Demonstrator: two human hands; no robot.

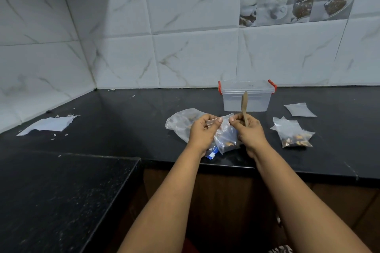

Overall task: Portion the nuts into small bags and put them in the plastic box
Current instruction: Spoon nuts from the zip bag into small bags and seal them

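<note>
A small clear bag (pixel 226 136) with a few nuts at its bottom hangs between my hands above the black counter (pixel 123 121). My left hand (pixel 202 131) pinches its top left edge. My right hand (pixel 247 129) pinches the top right edge and also holds a wooden spoon (pixel 244 107) upright. Behind my left hand lies a larger clear bag of nuts (pixel 181 121). The clear plastic box (pixel 246 96) with red latches stands behind, its lid on. A filled small bag (pixel 294 135) lies to the right.
An empty small bag (pixel 299 109) lies flat right of the box. A torn white paper (pixel 48 124) with scraps sits at the left. A blue-and-white wrapper (pixel 211 154) lies near the counter's front edge. Tiled walls close the back and left.
</note>
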